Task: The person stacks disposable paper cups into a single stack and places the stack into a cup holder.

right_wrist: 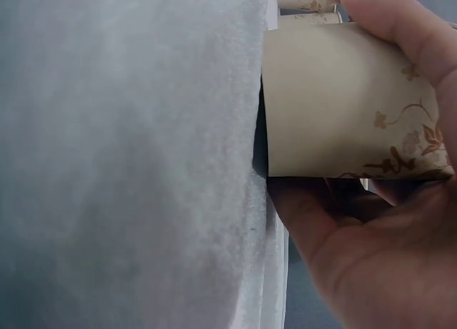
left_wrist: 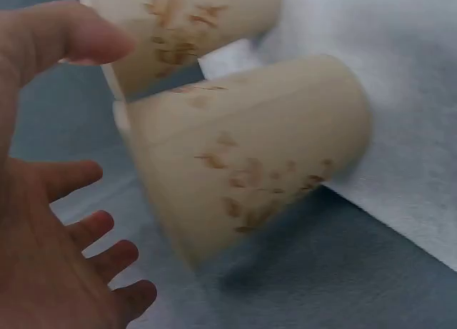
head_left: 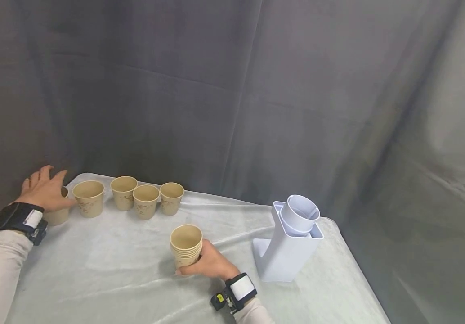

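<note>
At the left end of the cloth, my left hand [head_left: 45, 193] is spread over and beside the leftmost paper cup [head_left: 57, 218], partly covering it. In the left wrist view, fingers and thumb are apart near the rim of that floral-printed cup [left_wrist: 250, 150], not curled round it. My right hand [head_left: 213, 263] grips a nested stack of beige paper cups [head_left: 185, 245] near the middle of the table. The stack stands mouth up, thumb on the near side. The right wrist view has the bottom cup [right_wrist: 328, 100] of the stack between thumb and fingers, its base close to the cloth.
Several single paper cups [head_left: 89, 200] stand upright along the far left edge of the cloth-covered table [head_left: 107, 265]. A white plastic holder [head_left: 285, 256] with a round white tube [head_left: 302, 211] in its top stands to the right. Grey curtains [head_left: 167, 99] hang behind.
</note>
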The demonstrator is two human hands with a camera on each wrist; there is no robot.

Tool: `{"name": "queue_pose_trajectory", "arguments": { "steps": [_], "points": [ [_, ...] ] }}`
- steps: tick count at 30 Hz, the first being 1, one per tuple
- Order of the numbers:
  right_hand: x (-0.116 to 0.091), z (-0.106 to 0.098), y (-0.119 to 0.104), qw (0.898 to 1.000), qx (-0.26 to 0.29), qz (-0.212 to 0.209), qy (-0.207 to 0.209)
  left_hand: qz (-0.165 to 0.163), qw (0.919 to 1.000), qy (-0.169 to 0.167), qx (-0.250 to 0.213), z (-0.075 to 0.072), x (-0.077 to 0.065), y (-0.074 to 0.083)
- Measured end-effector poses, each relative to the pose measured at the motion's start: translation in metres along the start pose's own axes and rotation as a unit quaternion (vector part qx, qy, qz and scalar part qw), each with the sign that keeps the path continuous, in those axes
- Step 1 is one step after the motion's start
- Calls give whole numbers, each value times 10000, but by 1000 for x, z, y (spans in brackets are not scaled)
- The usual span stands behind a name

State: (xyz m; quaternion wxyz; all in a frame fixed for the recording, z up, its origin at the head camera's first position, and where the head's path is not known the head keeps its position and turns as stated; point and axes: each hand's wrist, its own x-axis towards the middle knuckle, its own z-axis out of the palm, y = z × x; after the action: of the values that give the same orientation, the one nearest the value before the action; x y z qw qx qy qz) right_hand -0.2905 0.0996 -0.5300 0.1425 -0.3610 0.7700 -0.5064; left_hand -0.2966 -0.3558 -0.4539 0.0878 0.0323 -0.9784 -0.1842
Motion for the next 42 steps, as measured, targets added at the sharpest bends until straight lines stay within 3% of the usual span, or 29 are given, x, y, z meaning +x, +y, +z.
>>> {"name": "queue_pose_trajectory", "arguments": {
  "steps": [5,10,15,22,26,33,38,42],
  "points": [
    [1,2,-2,10000,10,17,-2,-205,9997,-105,56,13,-4,-18],
    [1,3,-1,10000,5,8,25,-387,9992,-3,114,23,-4,-30],
    [1,2,-2,10000,-33,8,47,-570,9981,187,-164,28,-5,-34],
    [1,2,-2,9999,-132,-32,-10,-912,9931,455,-581,29,-17,-34],
    [0,2,-2,9999,-100,-49,-24,-916,9906,628,-796,29,-24,-34],
    [0,2,-3,10000,-74,-31,-13,-593,9852,1275,-981,33,-35,-36],
    [0,2,-3,10000,-41,-18,-21,-550,9847,1378,-918,30,-40,-36],
    [0,2,-2,10000,-3,-13,-18,-721,9860,1250,-837,26,-42,-36]
  ]
}}
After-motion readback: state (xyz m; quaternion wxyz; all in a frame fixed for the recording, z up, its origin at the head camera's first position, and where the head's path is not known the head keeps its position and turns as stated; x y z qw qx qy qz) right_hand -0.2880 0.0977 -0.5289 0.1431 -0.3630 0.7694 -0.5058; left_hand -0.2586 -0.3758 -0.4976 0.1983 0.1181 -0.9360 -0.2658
